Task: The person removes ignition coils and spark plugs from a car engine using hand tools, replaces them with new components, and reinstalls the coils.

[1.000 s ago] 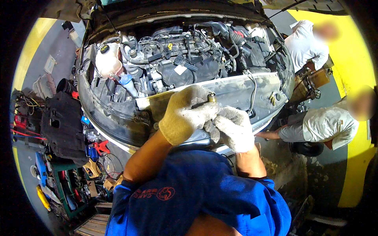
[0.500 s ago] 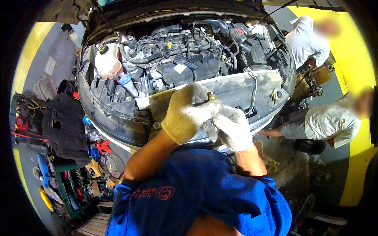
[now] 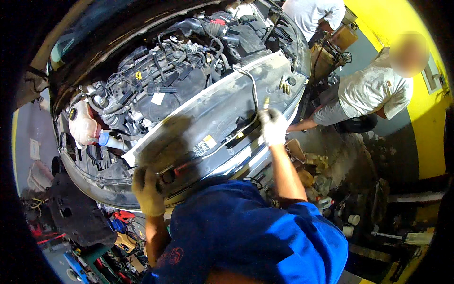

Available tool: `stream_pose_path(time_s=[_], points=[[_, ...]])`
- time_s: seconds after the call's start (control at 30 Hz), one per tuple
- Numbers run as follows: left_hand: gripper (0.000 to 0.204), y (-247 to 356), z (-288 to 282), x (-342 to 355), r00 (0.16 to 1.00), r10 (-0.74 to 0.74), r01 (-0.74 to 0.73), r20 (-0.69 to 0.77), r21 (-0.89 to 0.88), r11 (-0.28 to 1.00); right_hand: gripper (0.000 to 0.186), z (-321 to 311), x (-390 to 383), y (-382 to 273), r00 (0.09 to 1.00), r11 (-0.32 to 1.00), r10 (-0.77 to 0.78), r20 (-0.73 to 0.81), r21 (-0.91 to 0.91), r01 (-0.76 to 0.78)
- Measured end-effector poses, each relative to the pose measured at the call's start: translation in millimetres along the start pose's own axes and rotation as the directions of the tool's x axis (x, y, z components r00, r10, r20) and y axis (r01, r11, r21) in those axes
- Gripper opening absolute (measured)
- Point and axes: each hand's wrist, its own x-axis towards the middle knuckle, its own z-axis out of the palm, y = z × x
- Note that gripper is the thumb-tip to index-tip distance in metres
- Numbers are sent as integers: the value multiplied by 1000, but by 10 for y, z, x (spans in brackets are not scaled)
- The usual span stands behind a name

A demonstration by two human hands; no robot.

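Note:
A car's open engine bay fills the view, with a dusty grey front panel (image 3: 213, 113) across it. My left hand (image 3: 149, 190), in a yellowish glove, curls over the lower left edge of that panel next to a round hole. My right hand (image 3: 273, 126), in a white glove, rests on the panel's right part and holds a small brass-tipped tool (image 3: 266, 101) upright against it. A thin cable (image 3: 253, 90) runs over the panel just above this hand. My blue sleeves and chest cover the lower middle.
The engine (image 3: 165, 85) with black hoses and a white coolant tank (image 3: 82, 125) lie behind the panel. One person in a pale shirt (image 3: 373, 94) crouches at the right by the bumper; another (image 3: 312, 14) bends at the top. Tools and cables (image 3: 118, 232) litter the floor lower left.
My hands were together at the middle of the panel around the small brass-tipped tool; now they are apart, the left low on the panel's edge, the right further right. The view has tilted.

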Motion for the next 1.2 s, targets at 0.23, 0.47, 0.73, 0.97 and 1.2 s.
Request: stream_pose_path(time_s=[0.23,0.47,0.73,0.97,1.2], points=[[13,-349,-394,-151,973,-51,7,-223,-193,981,40,16,1155,865,995,887,26,-95,-457,-67],[11,-198,-319,-320,933,-92,1,-347,-252,968,30,27,1131,908,980,966,-182,-79,-198,164],[30,1141,750,-56,872,319,-391,371,137,910,16,-460,-68,-1040,785,554,-611,106,766,327],[22,1792,1383,99,604,685,-712,407,-113,694,14,-967,-385,-1814,777,452,-575,257,891,40],[19,2045,1369,-149,725,299,-60,621,-375,925,16,-1396,-765,-1970,880,337,-361,308,923,-185]])
